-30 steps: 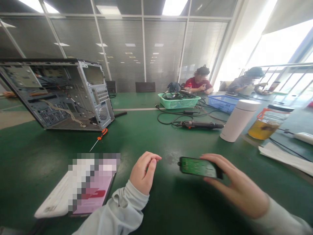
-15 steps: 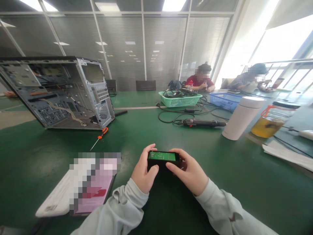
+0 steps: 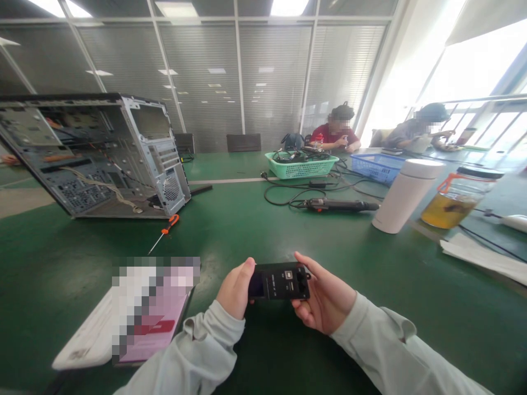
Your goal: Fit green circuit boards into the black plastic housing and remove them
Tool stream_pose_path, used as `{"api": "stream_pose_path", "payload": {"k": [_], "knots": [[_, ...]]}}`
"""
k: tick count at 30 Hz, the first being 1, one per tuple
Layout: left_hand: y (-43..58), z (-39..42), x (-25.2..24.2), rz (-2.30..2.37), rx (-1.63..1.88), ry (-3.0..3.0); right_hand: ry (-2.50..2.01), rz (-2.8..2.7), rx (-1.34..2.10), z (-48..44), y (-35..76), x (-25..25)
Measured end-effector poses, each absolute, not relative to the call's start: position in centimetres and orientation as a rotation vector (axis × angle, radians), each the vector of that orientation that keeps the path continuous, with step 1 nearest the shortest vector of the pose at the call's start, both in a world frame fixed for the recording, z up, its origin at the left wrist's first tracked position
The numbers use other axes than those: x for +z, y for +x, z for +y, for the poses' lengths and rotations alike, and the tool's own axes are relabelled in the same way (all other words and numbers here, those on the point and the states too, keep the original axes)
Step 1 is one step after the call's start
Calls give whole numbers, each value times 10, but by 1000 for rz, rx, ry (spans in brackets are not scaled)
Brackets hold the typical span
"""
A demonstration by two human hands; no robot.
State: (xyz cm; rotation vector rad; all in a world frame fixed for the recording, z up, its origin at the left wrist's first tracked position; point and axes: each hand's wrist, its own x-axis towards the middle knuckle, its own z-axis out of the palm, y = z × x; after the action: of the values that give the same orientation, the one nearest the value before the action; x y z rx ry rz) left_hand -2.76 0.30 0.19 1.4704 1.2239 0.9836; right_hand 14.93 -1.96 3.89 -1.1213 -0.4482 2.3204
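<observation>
A small black electronic device (image 3: 278, 281) with white printed markings, port-like outlines and a dark screen-like patch is held over the green table, its printed face toward me. My left hand (image 3: 235, 289) grips the left end, thumb on the upper edge. At the other end my right hand (image 3: 325, 293) has a finger by the top corner and curled fingers against the lower corner. The green circuit board side is out of sight. To the left lie a phone (image 3: 158, 329) with a pinkish screen, partly blurred, and a white case-like object (image 3: 84, 340) beside it.
An open computer case (image 3: 102, 159) stands at the left, an orange-handled screwdriver (image 3: 164, 230) before it. Farther back are a corded electric screwdriver (image 3: 341, 205), a green basket of cables (image 3: 302, 169) and a blue basket (image 3: 376, 167). A white bottle (image 3: 405, 197) and a jar (image 3: 457, 200) stand right.
The device has been turned over between my hands: the green circuit board faced up before, and the black printed face shows now. My right thumb has left its near edge.
</observation>
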Motion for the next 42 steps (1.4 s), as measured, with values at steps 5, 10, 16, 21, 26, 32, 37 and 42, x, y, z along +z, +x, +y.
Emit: {"api": "stream_pose_path", "payload": {"k": [5,10,16,21,26,32,37,42], "knots": [[-27,7,-3,1216,957,1315,-1037,-380,2205,-18,148,44],[-26,4,-3,1237,1001,1414,-910,-561,2013,-22,148,41],[-22,-9,-1,1197,1025,1845,-894,-1109,1447,-23,147,14],[-22,-10,3,1306,1031,2005,-881,-1533,1121,-17,156,13],[-24,-7,4,1282,1183,2153,-1035,-1870,661,-12,170,16],[-24,-10,11,1222,1192,2531,-1154,-2150,167,-11,176,19],[-25,-14,21,1032,1232,2924,-1177,-2218,53,-15,169,22],[-24,-15,23,918,1244,2945,-1122,-2215,43,-21,165,19]]}}
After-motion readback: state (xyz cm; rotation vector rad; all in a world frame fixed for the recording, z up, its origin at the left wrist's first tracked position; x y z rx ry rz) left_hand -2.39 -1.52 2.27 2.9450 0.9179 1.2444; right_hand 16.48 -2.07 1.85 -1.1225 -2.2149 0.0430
